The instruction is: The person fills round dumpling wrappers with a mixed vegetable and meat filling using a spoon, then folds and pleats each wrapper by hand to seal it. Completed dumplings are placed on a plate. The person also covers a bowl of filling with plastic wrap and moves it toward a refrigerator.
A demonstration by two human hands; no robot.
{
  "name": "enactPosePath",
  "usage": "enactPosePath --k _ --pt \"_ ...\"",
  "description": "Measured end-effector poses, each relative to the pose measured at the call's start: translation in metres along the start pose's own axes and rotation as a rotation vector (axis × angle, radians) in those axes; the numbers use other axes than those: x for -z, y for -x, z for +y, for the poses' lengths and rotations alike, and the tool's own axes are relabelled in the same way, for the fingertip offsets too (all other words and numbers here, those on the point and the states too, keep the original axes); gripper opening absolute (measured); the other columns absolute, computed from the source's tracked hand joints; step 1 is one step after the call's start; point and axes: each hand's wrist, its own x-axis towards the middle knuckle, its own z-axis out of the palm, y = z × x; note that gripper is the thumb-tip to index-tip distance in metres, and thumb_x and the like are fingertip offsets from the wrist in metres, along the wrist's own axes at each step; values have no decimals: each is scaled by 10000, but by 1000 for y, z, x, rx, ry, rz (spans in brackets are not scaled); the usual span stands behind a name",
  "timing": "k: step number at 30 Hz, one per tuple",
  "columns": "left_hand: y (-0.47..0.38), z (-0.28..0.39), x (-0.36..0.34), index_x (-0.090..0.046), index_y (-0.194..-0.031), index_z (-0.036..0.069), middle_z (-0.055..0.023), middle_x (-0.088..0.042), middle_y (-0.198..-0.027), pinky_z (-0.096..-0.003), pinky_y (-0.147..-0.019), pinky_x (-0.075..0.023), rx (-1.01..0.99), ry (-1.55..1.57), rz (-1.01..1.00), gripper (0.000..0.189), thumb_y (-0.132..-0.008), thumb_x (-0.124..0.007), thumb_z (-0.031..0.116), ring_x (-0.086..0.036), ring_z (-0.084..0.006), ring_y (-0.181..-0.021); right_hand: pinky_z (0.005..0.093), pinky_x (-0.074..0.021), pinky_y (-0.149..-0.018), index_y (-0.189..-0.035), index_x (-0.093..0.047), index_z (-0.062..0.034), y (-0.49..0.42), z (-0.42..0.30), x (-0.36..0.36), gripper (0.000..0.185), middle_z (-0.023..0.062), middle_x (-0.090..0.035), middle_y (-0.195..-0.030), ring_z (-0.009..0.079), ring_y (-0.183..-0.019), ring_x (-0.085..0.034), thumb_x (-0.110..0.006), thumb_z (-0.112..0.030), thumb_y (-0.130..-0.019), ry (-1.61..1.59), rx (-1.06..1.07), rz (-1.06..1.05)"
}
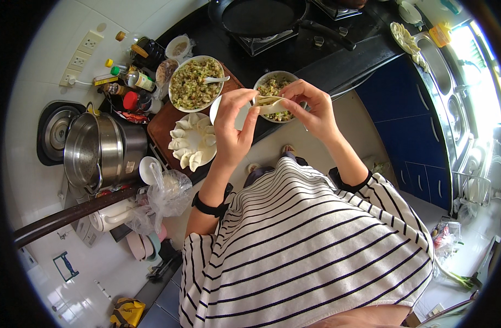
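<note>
Between my two hands a dumpling wrapper (271, 107) is held up, partly folded. My left hand (235, 123) pinches its left end with thumb and fingers, and my right hand (309, 107) pinches the right end. Below it stands a white bowl of chopped filling (275, 84), partly covered by the wrapper and fingers. Behind my left hand is a white dish (243, 117), mostly hidden. Further left, a plate (189, 141) carries several folded dumplings (195, 159) around its rim. Above that plate, a larger bowl of filling (191, 92) has a white spoon (217, 80) in it.
A brown board (160, 125) lies under the plate and large bowl. Bottles and jars (142, 82) and a steel steamer pot (94, 151) stand left. A black frying pan (262, 18) rests on the gas stove ahead. At right are a plate of dumplings (406, 39) and a sink (437, 65).
</note>
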Motion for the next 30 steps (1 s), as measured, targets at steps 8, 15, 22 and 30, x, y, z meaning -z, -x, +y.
enactPosePath --k 8,15,22,30 --pt "1 1 -1 -659 -908 18 -100 -643 -996 -305 -776 -504 40 52 -73 82 -834 -691 7 -628 -217 -888 223 -480 -625 -890 -643 -14 0 -4 -2 99 43 -654 -909 97 -774 -608 -723 -42 -841 68 6 5" --pt "3 -3 -6 -646 -930 10 -92 -662 -910 -279 -721 -513 39 62 -7 122 -823 -692 -30 -653 -190 -822 232 -476 -637 -891 -645 -15 0 -5 -3 97 36 -633 -884 96 -753 -595 -721 -56 -845 98 12 -11" --pt "3 3 -4 -658 -984 -5 -76 -642 -878 -261 -644 -504 169 105 -60 146 -841 -690 -12 -621 -148 -738 226 -465 -637 -882 -644 -9 1 -3 -4 96 26 -601 -867 77 -748 -576 -716 -64 -852 -42 -119 -46" --pt "1 -6 -1 -665 -912 -25 -70 -632 -866 -238 -637 -492 148 124 -144 47 -878 -660 7 -600 -124 -723 245 -459 -661 -912 -636 30 -4 -3 1 170 57 -591 -864 107 -764 -565 -673 -135 -898 31 -69 -39"
